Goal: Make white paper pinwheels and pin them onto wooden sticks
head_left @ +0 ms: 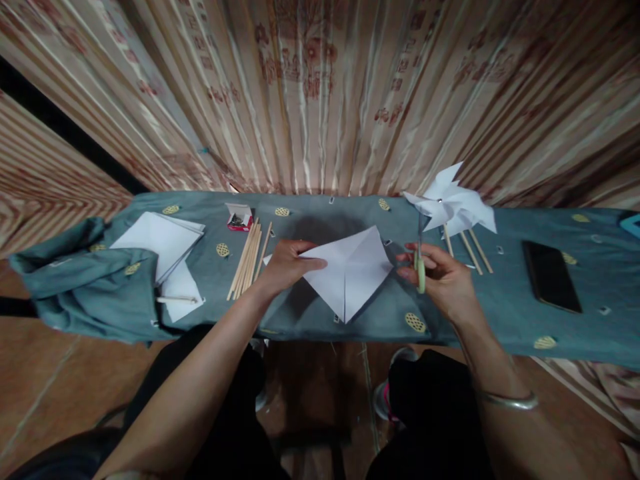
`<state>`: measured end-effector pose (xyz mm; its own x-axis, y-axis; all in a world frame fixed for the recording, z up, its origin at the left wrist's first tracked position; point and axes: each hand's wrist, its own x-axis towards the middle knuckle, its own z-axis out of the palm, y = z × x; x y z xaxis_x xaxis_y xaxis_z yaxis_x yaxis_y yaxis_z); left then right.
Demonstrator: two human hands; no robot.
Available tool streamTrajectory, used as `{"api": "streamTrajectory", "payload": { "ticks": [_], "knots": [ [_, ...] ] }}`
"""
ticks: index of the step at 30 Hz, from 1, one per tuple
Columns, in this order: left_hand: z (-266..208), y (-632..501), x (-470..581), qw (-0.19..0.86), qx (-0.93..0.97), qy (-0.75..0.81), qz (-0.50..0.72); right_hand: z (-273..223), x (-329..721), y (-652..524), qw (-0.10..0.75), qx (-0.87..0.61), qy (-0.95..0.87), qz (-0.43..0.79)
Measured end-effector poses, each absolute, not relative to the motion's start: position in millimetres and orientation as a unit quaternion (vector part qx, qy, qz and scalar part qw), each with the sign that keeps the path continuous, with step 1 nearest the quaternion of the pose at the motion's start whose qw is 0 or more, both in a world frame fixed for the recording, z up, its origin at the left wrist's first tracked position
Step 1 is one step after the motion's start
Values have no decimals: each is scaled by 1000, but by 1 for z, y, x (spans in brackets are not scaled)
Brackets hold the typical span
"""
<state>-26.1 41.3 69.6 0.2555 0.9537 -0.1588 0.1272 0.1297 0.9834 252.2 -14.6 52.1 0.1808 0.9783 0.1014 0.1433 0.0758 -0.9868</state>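
A creased square of white paper (350,273) is held over the middle of the cloth-covered table, turned so one corner points toward me. Its near corner shows a slit running inward along the crease. My left hand (291,267) pinches the paper's left corner, thumb on top. To the right of the paper, my right hand (437,270) has its fingers in the green handles of a pair of scissors (421,267), blades pointing up and away from me. The scissors are apart from the paper. Beyond them lie finished paper pinwheels (453,203) on wooden sticks.
Wooden sticks (247,260) lie left of my left hand, below a small open red-and-white box (239,217). White paper sheets (157,240) are stacked at the left, near bunched cloth (95,287). A dark phone (551,276) rests at right. A curtain (320,100) hangs behind the table.
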Motion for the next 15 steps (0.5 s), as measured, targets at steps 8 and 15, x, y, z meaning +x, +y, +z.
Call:
{"api": "streamTrajectory", "payload": {
  "ticks": [8, 15],
  "knots": [
    [66, 41, -17, 599, 539, 465, 366, 45, 242, -17, 457, -600, -546, 365],
    [62, 35, -7, 662, 404, 412, 479, 31, 240, -13, 509, -604, -534, 300]
  ]
}}
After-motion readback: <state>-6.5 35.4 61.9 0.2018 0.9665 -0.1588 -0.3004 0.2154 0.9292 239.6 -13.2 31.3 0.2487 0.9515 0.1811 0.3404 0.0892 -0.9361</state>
